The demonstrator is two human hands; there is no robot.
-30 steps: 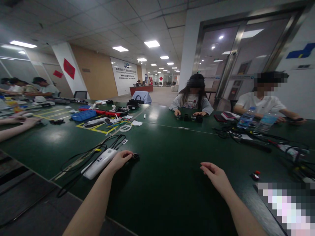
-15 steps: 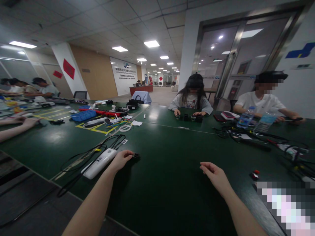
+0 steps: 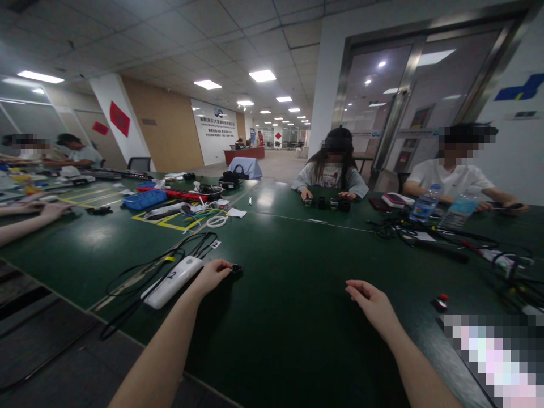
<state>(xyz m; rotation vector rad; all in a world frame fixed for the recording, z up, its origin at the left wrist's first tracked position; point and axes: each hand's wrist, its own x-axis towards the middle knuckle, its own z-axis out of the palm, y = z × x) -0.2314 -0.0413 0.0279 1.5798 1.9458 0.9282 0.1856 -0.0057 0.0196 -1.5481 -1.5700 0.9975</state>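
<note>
My left hand is closed, fingertips pinched on a small black object with a shiny part, low over the green table. Its exact kind is too small to make out. Just left of this hand lies a long white power bank-like case marked "2", with black cables looped around it. My right hand rests over the table's right half, fingers stretched forward and thumb slightly apart, with nothing visible in it. A small red and black item lies to its right.
Blue basket, loose wires and a white cable coil lie far left. Water bottles and tangled black cables are at right. A blurred-out device sits near right. Two people sit opposite; another person's hands are at left.
</note>
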